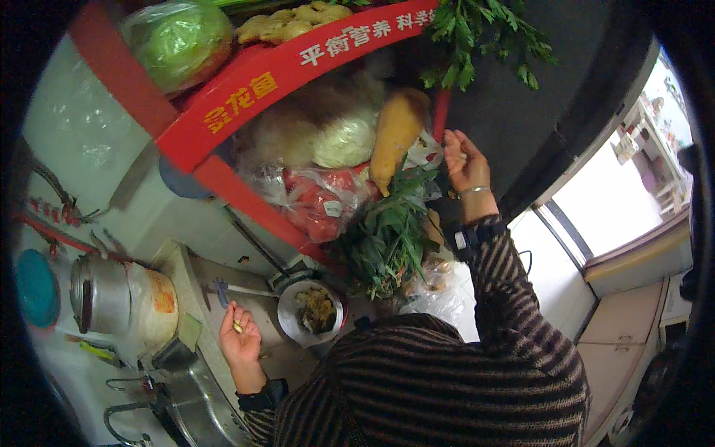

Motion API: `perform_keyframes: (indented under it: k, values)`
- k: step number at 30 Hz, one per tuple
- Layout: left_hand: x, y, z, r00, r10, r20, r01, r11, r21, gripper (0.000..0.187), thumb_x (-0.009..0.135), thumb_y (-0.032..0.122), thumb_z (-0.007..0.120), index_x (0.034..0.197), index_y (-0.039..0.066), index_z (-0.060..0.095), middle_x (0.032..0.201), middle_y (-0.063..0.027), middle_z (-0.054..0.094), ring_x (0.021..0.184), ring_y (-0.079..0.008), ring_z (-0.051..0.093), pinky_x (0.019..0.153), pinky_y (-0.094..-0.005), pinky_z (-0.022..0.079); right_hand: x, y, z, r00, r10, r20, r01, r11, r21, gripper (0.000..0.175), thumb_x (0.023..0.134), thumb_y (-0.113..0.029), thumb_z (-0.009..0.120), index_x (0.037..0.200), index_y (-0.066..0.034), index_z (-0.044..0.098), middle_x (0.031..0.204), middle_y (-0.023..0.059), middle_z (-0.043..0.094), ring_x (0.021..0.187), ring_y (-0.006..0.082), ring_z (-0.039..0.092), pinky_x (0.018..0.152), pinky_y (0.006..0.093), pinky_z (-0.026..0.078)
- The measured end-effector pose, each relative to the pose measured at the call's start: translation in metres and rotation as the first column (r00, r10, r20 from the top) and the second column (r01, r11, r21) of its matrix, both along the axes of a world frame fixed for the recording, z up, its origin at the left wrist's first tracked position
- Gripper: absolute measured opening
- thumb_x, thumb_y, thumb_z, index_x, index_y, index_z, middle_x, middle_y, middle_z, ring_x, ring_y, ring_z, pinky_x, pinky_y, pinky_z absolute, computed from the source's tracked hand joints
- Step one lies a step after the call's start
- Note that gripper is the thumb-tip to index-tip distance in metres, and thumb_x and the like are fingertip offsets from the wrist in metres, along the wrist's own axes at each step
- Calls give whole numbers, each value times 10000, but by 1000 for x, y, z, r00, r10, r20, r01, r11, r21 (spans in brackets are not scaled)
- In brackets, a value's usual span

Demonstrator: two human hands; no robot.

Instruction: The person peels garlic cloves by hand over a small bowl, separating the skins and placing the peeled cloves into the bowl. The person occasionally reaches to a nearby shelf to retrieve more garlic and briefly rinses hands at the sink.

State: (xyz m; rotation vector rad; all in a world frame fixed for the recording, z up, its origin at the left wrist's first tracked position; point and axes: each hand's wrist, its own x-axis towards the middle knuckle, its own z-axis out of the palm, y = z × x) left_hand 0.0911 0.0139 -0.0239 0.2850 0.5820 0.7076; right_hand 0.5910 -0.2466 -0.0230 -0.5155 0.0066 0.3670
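My left hand (pixel 240 341) is turned palm up at the counter's edge, its fingers curled around a small yellowish-green piece (pixel 238 327). Just beyond those fingertips is a blue-grey handle (pixel 222 291). My right hand (pixel 468 167) is raised beside the red post (pixel 441 112) of a vegetable rack, fingers bent; a small pale spot shows among them, and I cannot tell whether it is held. On the rack near this hand are a butternut squash (pixel 397 131), a white plastic bag (pixel 423 152) and a bunch of long green leaves (pixel 391 229).
Red produce in a clear bag (pixel 327 198), a wrapped pale cabbage (pixel 346 139), ginger (pixel 290 22) and a green cabbage (pixel 184 47) fill the rack. A white bin (pixel 287 315) with scraps stands below. Left are a steel sink (pixel 204 391) and a metal pot (pixel 106 293).
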Motion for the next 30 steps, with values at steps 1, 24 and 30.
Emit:
perform_keyframes:
  k: [1,24,30]
  values:
    - [1,-1,3,1000,11,-14,-11,1000,0,176,961,196,484,965,39,565,642,12,408,529,-91,356,424,-235,302,-19,7,16,995,97,38,-99,994,54,318,953,-152,428,1211,29,468,1115,185,606,962,246,625,741,321,544]
    - [-18,-33,89,905,181,-386,263,476,839,180,866,84,606,1015,-15,594,790,-64,637,711,-119,606,662,-245,471,-364,193,84,2,985,173,-727,121,-676,521,956,-481,384,1306,-99,443,749,5,535,574,95,456,436,224,318]
    - [-47,-23,77,878,233,-418,93,774,626,170,901,223,590,872,57,610,597,57,426,479,-31,335,426,-196,254,-382,207,77,45,874,484,-506,438,-743,309,930,-352,524,1071,-82,573,740,-25,544,577,69,450,476,208,327]
